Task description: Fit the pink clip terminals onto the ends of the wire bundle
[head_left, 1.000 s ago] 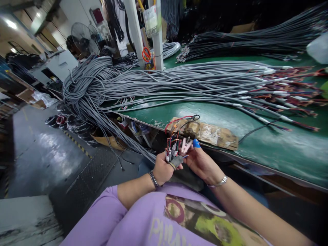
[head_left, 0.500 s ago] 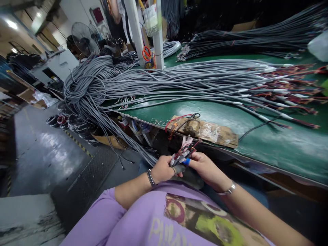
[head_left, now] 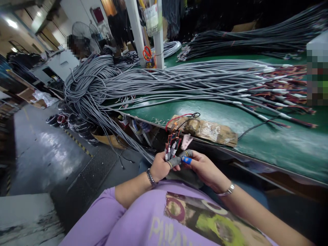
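Observation:
My left hand (head_left: 161, 166) is closed round a bundle of grey cables (head_left: 170, 153). Their stripped ends, with white sleeves and thin coloured wires, stick up above the fist. Close beside it, my right hand (head_left: 205, 167) has thumb and forefinger pinched together near the left thumb. Blue tape wraps the right thumb, and grey finger covers show on fingers of both hands. Whatever lies in the right pinch is too small or hidden to tell. A pale pinkish piece (head_left: 186, 141) is just beyond the hands, at the bench edge.
A worn wooden block (head_left: 212, 131) with red and black wires lies along the green bench's (head_left: 266, 153) front edge. Behind it stretches a large bundle of grey cables (head_left: 164, 80), hanging off at left. Black cables (head_left: 230, 41) lie farther back. A white post (head_left: 159, 41) holds orange-handled scissors (head_left: 147, 53).
The wire ends in my left hand now stand upright and fanned, farther left. My right thumb and finger have moved off the wires to the left thumb. A person behind has moved out of view.

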`<state>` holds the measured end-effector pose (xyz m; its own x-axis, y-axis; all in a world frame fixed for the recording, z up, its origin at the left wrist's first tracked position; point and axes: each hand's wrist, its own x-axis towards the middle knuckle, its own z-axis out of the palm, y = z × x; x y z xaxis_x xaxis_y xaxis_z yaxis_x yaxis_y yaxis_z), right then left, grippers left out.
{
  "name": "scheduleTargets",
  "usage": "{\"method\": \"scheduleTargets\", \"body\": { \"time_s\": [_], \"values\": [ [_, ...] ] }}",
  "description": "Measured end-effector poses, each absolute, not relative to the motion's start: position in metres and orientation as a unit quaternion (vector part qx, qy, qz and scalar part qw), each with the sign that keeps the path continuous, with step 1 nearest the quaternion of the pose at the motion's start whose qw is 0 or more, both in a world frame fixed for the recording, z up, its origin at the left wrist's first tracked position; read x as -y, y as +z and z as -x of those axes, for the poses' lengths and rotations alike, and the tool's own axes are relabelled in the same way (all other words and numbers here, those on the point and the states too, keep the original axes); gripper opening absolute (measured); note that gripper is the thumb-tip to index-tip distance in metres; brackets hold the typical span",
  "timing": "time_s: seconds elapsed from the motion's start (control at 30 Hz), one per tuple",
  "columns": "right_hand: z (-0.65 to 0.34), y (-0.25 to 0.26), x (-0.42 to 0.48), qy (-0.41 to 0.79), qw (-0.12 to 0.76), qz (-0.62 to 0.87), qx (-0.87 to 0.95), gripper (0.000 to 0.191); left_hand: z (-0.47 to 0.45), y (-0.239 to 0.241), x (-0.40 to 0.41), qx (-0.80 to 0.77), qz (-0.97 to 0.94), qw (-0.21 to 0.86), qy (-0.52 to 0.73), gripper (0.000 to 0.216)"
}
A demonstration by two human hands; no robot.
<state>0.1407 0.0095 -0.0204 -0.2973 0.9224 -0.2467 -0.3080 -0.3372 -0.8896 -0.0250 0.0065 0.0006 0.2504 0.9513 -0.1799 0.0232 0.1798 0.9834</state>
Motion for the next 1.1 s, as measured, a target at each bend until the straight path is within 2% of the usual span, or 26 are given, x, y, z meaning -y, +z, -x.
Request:
{"method": "scheduleTargets", "body": {
  "time_s": [0.17,0.37,0.57,0.7,0.87,1.1],
  "values": [
    [-0.135,-0.015,-0.014,0.715,0.413,0.402,0.395,0.031,0.025,0.007,-0.005,-0.463,-0.548,0.615,0.328,0.042],
    [-0.138,-0.012,-0.015,0.703,0.420,0.431,0.380,0.032,0.027,0.001,-0.006,-0.478,-0.498,0.592,0.416,0.044],
    [-0.149,-0.021,-0.025,0.756,0.453,0.406,0.242,0.028,0.025,-0.002,-0.008,-0.481,-0.464,0.580,0.466,0.044],
    [-0.145,-0.013,-0.036,0.785,0.445,0.360,0.237,0.038,0.018,0.010,-0.007,-0.465,-0.486,0.594,0.442,0.046],
    [-0.137,-0.004,-0.040,0.756,0.475,0.356,0.275,0.037,0.012,0.015,-0.011,-0.467,-0.485,0.603,0.428,0.049],
    [-0.133,-0.004,-0.041,0.775,0.471,0.330,0.262,0.038,0.008,0.017,-0.016,-0.473,-0.479,0.609,0.418,0.046]
  ]
}}
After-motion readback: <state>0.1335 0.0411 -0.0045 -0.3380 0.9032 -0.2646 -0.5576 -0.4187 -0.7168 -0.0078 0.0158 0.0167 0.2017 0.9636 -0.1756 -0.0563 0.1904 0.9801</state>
